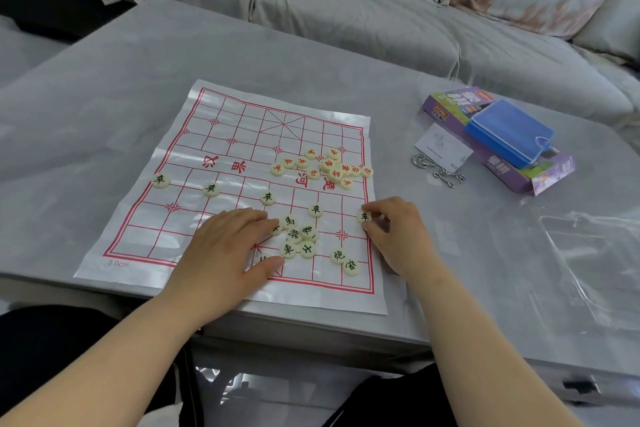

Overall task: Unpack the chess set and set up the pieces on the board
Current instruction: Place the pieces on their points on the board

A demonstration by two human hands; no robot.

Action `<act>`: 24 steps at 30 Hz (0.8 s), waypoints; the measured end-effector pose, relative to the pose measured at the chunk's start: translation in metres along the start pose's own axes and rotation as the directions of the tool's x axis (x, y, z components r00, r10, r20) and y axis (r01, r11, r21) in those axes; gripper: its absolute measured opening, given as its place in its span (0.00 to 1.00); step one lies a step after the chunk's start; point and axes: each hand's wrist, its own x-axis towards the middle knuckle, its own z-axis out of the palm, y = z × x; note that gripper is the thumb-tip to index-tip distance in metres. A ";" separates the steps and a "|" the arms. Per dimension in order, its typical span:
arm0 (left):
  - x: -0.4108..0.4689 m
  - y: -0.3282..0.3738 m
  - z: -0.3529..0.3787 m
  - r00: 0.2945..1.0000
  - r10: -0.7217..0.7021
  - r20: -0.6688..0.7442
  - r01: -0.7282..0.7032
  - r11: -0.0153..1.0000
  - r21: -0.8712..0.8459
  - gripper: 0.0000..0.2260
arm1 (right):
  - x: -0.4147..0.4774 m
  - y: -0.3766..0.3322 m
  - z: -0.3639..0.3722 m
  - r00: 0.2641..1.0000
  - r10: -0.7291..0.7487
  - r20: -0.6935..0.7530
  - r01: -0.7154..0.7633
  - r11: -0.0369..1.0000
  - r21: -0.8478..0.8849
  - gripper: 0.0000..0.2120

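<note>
The board sheet [242, 149], a glossy, creased plastic square printed with a red grid, was spread flat on the grey desk [104, 97]. "3.0cm" was printed at its near-left corner, and 汉界 and 楚河 could be read across its middle. Round cream discs were lettered in red or black. A red-lettered heap [327, 165] was bunched right of the middle writing, and a black-lettered cluster [298, 237] lay by the near edge. Four black 卒 discs [211, 188] were spaced along one row. A fifth 卒 disc [364, 217], at the board's right edge, was pinched between thumb and curled fingers of the right hand [394, 232]. The left hand [225, 246] was laid flat, fingers straight, tips touching the black cluster. To the right, a purple carton [540, 178] was topped by a blue plastic case [509, 132].
</note>
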 end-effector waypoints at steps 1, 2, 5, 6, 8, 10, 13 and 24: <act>0.000 0.001 -0.001 0.999 -0.030 0.023 0.030 0.999 -0.033 0.27 | 0.000 0.000 0.000 1.000 -0.001 0.004 0.001 1.000 -0.004 0.15; 0.001 0.002 -0.002 0.997 -0.062 0.040 0.064 0.996 -0.065 0.30 | 0.001 0.000 -0.001 1.000 -0.003 0.012 0.003 1.000 -0.013 0.15; 0.002 0.005 -0.006 0.986 -0.133 0.102 0.145 0.982 -0.119 0.39 | 0.002 0.000 -0.002 1.000 -0.018 0.021 0.019 1.000 -0.016 0.16; 0.003 0.006 -0.006 0.983 -0.145 0.113 0.158 0.980 -0.119 0.40 | 0.001 0.001 -0.002 1.000 -0.020 0.016 0.020 1.000 0.003 0.16; 0.004 0.008 -0.007 0.978 -0.160 0.131 0.173 0.980 -0.101 0.41 | -0.004 0.001 -0.004 1.000 -0.016 -0.019 0.017 0.998 0.054 0.17; 0.005 0.007 -0.006 0.976 -0.163 0.143 0.175 0.982 -0.075 0.42 | -0.016 0.002 -0.005 0.996 -0.028 -0.079 0.036 0.994 0.104 0.16; 0.005 0.007 -0.004 0.977 -0.162 0.141 0.173 0.982 -0.070 0.41 | -0.040 0.001 -0.002 0.995 -0.066 -0.074 0.076 0.985 0.154 0.15; 0.003 0.010 -0.006 0.969 -0.181 0.166 0.192 0.980 -0.050 0.42 | -0.050 -0.020 0.024 0.991 -0.130 -0.044 0.129 0.991 -0.023 0.20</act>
